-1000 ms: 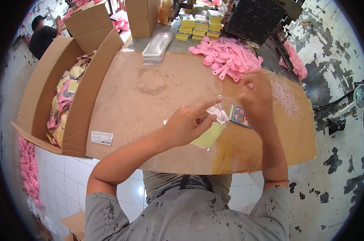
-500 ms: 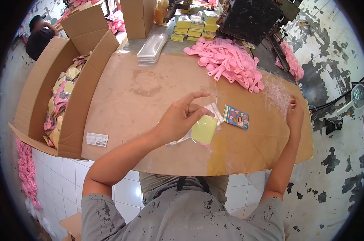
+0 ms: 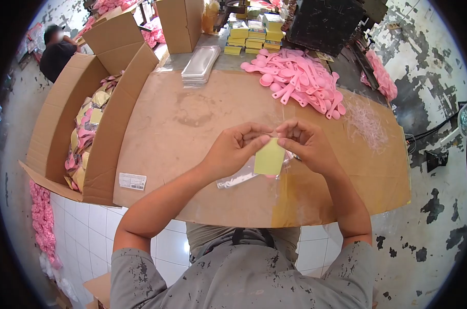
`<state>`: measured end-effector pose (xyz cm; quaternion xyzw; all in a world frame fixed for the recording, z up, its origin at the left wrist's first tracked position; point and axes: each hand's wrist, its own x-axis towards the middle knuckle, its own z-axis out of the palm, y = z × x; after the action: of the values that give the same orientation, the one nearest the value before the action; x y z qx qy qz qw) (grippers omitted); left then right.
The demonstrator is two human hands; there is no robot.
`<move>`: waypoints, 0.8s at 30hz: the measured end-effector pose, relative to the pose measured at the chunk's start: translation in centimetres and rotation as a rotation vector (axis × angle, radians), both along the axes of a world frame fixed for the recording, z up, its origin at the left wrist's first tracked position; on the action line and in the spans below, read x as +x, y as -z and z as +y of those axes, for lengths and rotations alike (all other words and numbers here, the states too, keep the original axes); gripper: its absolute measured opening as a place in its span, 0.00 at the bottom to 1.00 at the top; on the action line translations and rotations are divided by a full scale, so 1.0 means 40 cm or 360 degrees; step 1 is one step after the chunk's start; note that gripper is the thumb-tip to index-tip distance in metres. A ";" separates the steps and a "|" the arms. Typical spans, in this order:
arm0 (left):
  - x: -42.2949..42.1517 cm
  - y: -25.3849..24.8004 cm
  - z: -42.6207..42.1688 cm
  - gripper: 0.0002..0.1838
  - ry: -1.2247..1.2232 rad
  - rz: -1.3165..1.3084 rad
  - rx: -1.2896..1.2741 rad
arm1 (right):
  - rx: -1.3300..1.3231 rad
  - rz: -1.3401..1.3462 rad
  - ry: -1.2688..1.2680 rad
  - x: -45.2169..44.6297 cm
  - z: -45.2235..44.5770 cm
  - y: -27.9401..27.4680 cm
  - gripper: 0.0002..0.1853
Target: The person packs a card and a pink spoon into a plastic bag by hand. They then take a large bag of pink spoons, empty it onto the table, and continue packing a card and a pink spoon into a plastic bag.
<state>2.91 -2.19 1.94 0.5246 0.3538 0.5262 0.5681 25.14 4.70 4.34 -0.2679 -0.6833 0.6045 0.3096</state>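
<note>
Over the cardboard-covered table (image 3: 192, 149), my left hand (image 3: 238, 147) pinches the top of a bagged yellow-green card (image 3: 269, 158) near its left corner. My right hand (image 3: 304, 144) is closed at the top right corner of the same card, its fingertips almost meeting those of the left. Something pink shows under the card's lower edge. A clear plastic bag (image 3: 237, 180) lies beneath, to the left. The small stack of printed cards is mostly hidden behind my right hand. Thin clear strands (image 3: 367, 123) lie further right.
Pink spoons (image 3: 300, 82) are heaped at the back, beside stacked card bundles (image 3: 239, 33) and a pile of clear bags (image 3: 200, 64). An open carton (image 3: 102, 149) holding packed items stands at the left. A person (image 3: 57, 54) is at the far left.
My right hand went out to the strands at the right and has come back to the top of the bagged card. My left hand has kept its hold on it.
</note>
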 end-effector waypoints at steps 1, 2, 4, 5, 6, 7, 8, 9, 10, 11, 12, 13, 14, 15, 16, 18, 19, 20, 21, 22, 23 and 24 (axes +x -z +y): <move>-0.001 0.000 -0.001 0.16 -0.0007 0.0045 -0.0009 | 0.0011 -0.0014 0.0000 0.005 0.001 0.004 0.11; -0.002 0.001 -0.002 0.16 -0.0012 0.0089 -0.0019 | 0.0020 -0.0030 0.0001 0.009 0.003 0.008 0.11; -0.003 0.006 0.000 0.16 -0.0025 0.0145 -0.0043 | 0.0010 -0.0021 -0.0005 0.017 0.011 0.019 0.11; -0.006 0.012 0.003 0.16 -0.0035 0.0159 -0.0055 | 0.0007 -0.0014 -0.0008 0.018 0.013 0.022 0.11; -0.007 0.014 0.006 0.16 -0.0044 0.0173 -0.0067 | -0.0022 0.0037 0.0000 0.016 0.011 0.022 0.11; -0.008 0.013 0.006 0.16 -0.0045 0.0177 -0.0068 | -0.0052 0.0088 0.0008 0.014 0.006 0.022 0.11; -0.008 0.008 0.006 0.16 -0.0047 0.0179 -0.0069 | -0.0081 0.0138 0.0014 0.012 0.003 0.022 0.10; -0.009 0.007 0.005 0.16 -0.0050 0.0181 -0.0071 | -0.0063 0.0134 0.0035 0.013 0.005 0.030 0.10; -0.008 0.009 0.004 0.16 -0.0055 0.0170 -0.0076 | -0.0046 0.0130 0.0057 0.017 0.008 0.042 0.09; -0.008 0.013 0.005 0.15 -0.0058 0.0160 -0.0079 | -0.0027 0.0127 0.0081 0.020 0.012 0.050 0.08; -0.009 0.015 0.007 0.15 -0.0060 0.0151 -0.0081 | -0.0040 0.0121 0.0089 0.022 0.014 0.051 0.08; -0.010 0.018 0.009 0.15 -0.0061 0.0155 -0.0088 | -0.0054 0.0115 0.0099 0.025 0.015 0.051 0.08; -0.011 0.020 0.010 0.15 -0.0061 0.0159 -0.0097 | -0.0068 0.0110 0.0109 0.027 0.016 0.052 0.07; -0.013 0.021 0.012 0.15 -0.0062 0.0163 -0.0106 | -0.0084 0.0108 0.0100 0.030 0.018 0.051 0.07; -0.016 0.020 0.014 0.15 -0.0055 0.0199 -0.0106 | -0.0102 0.0107 0.0092 0.032 0.021 0.050 0.07; -0.024 0.018 0.020 0.15 -0.0040 0.0272 -0.0105 | -0.0113 0.0104 0.0084 0.034 0.025 0.051 0.07; -0.026 0.018 0.022 0.15 -0.0036 0.0267 -0.0059 | -0.0107 0.0103 0.0085 0.035 0.026 0.052 0.07; -0.027 0.017 0.024 0.15 -0.0032 0.0261 -0.0015 | -0.0102 0.0102 0.0086 0.035 0.026 0.054 0.08; -0.027 0.017 0.026 0.14 -0.0027 0.0255 0.0030 | -0.0072 0.0145 0.0057 0.035 0.028 0.057 0.08; -0.031 0.019 0.029 0.14 -0.0004 0.0280 0.0066 | -0.0042 0.0189 0.0030 0.034 0.031 0.061 0.08; -0.036 0.023 0.031 0.14 0.0021 0.0303 0.0100 | -0.0013 0.0232 0.0005 0.036 0.032 0.065 0.08; -0.041 0.025 0.033 0.15 0.0045 0.0327 0.0138 | 0.0011 0.0221 -0.0012 0.039 0.034 0.066 0.09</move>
<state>1.26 -0.85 0.94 0.6048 0.3796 0.4764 0.5130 26.71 6.07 1.70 -0.2217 -0.6632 0.6205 0.3550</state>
